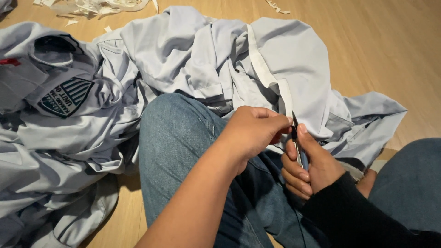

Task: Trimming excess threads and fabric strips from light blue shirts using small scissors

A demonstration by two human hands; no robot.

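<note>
Matt pale-blue cloth shirts [183, 50]; smooth wood floor [386, 50]; denim jeans [179, 151].

Tool [297, 147] mostly hidden by fingers [298, 177]

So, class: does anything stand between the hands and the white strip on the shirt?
Nothing visible does. The left hand already pinches the white strip, and the right hand has its small cutting tool right at it.
</note>
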